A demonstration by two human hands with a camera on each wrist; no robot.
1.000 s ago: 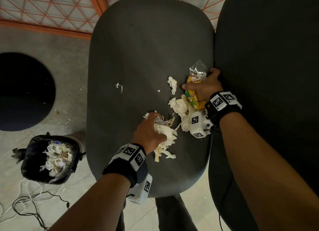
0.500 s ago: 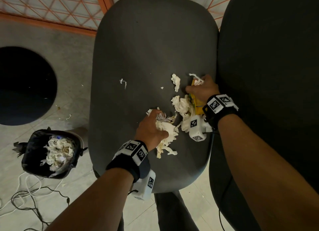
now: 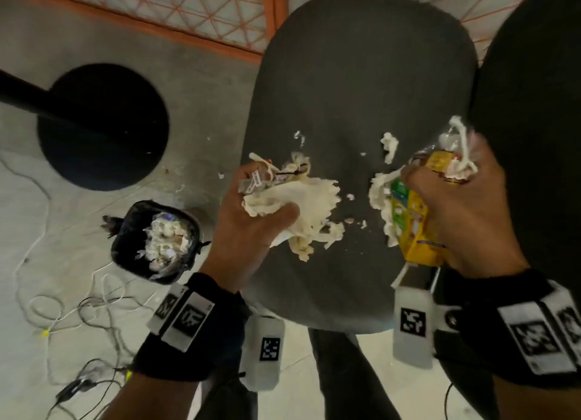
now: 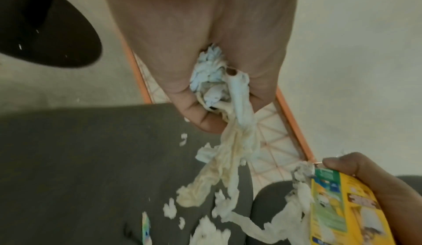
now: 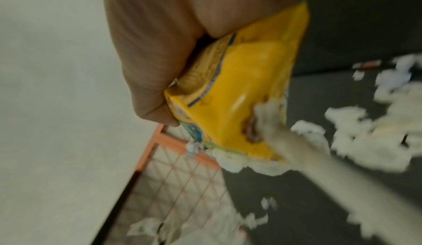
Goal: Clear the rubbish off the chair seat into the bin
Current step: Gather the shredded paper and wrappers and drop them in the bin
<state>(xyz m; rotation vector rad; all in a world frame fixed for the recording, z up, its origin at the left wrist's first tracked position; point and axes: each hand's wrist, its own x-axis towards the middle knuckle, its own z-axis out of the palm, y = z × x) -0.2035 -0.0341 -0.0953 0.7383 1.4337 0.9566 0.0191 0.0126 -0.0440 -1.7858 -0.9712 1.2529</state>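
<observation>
My left hand [image 3: 251,212] grips a wad of white tissue [image 3: 301,206] with bits of wrapper, lifted above the dark grey chair seat [image 3: 361,74]; in the left wrist view the tissue [image 4: 230,122] trails down from the fist. My right hand [image 3: 456,199] grips a yellow snack packet [image 3: 412,225] together with tissue and clear plastic; the packet [image 5: 239,95] fills the right wrist view. Small tissue scraps [image 3: 390,146] lie on the seat. The black-lined bin [image 3: 157,240], holding white tissue, stands on the floor to the left of the chair.
A second dark chair [image 3: 534,137] stands against the right side. A round black stand base [image 3: 103,127] sits on the floor at the left. Loose cables [image 3: 78,309] lie near the bin. An orange-framed lattice panel [image 3: 204,8] runs along the back.
Both hands have closed on their handfuls and lifted them off the seat. The view has moved closer and shifted left toward the bin.
</observation>
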